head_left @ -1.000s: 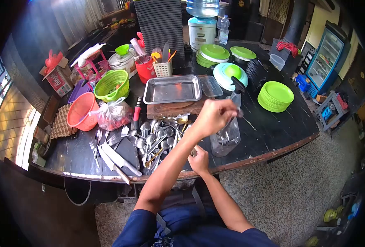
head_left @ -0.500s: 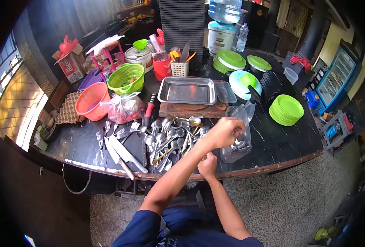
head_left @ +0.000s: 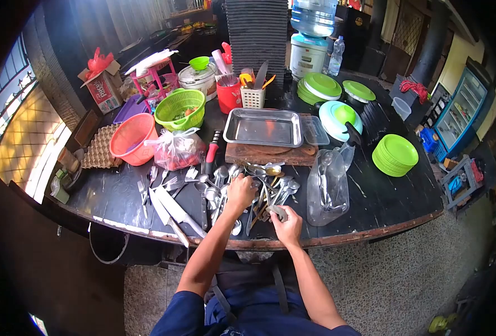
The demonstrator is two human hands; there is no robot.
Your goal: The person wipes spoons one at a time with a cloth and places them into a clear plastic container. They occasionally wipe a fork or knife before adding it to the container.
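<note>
My left hand reaches down into a loose pile of metal spoons, its fingers curled among them; what they grip is hidden. At the pile's near right side, my right hand is closed round a small grey thing, too indistinct to name. More spoons lie just beyond it. To the right rests a clear plastic container with several spoons inside. Left of the pile are forks and two white-bladed knives, handles toward the near edge.
Behind the pile, a metal tray sits on a wooden board. A red-handled tool, a tied plastic bag, an orange basin and a green colander stand left. Green plates are stacked right.
My left hand has moved left, from above the clear container to the spoon pile. My right hand has come out from under the left forearm, showing the grey thing. The view has shifted slightly.
</note>
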